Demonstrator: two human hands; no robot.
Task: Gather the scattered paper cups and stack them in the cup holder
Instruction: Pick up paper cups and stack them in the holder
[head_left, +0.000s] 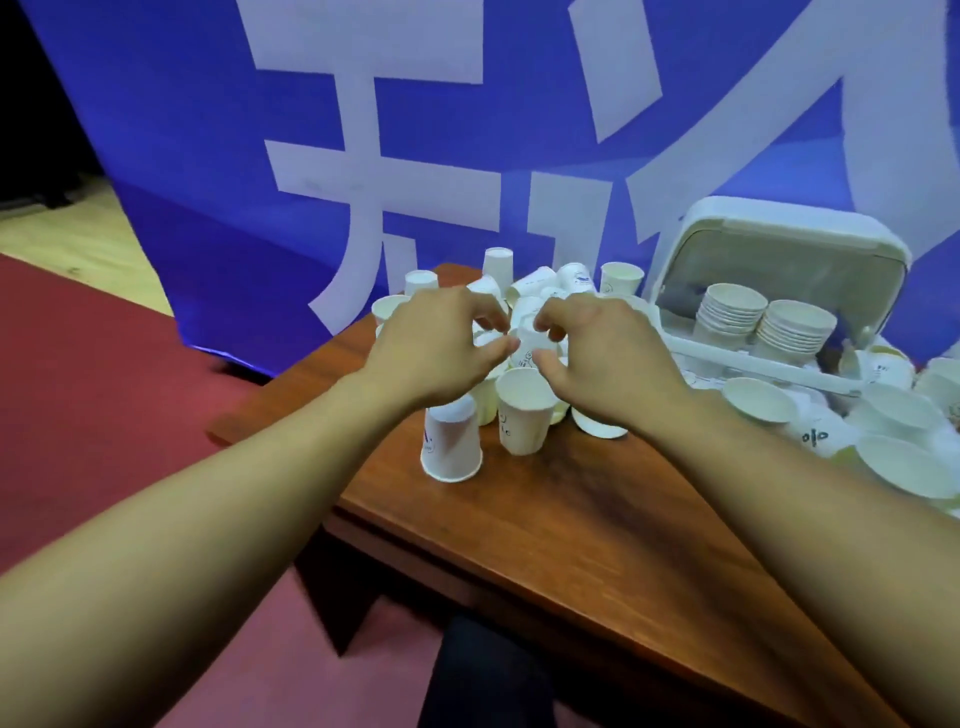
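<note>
- right hand (608, 358): fingers curled over an upside-down cup (529, 345), thumb on its side. It is pinching the cup, just above the pile.
- left hand (436, 343): fingers curled down and thumb tip against the same cup. Can't tell whether it grips anything.
- loose cups (571, 280): heaped mid-table (597, 519) under and behind both hands, a mix of upright, tipped and inverted. More lie at the right edge.
- near side of the pile: inverted one (452, 441) and upright one (524, 415), just beside each other.
- holder (779, 244): white box with its lid up, right of the pile. Two stacks (732, 312) sit side by side inside.
- banner (182, 156): blue, behind the table.
- carpet (78, 389): red, on the left.
</note>
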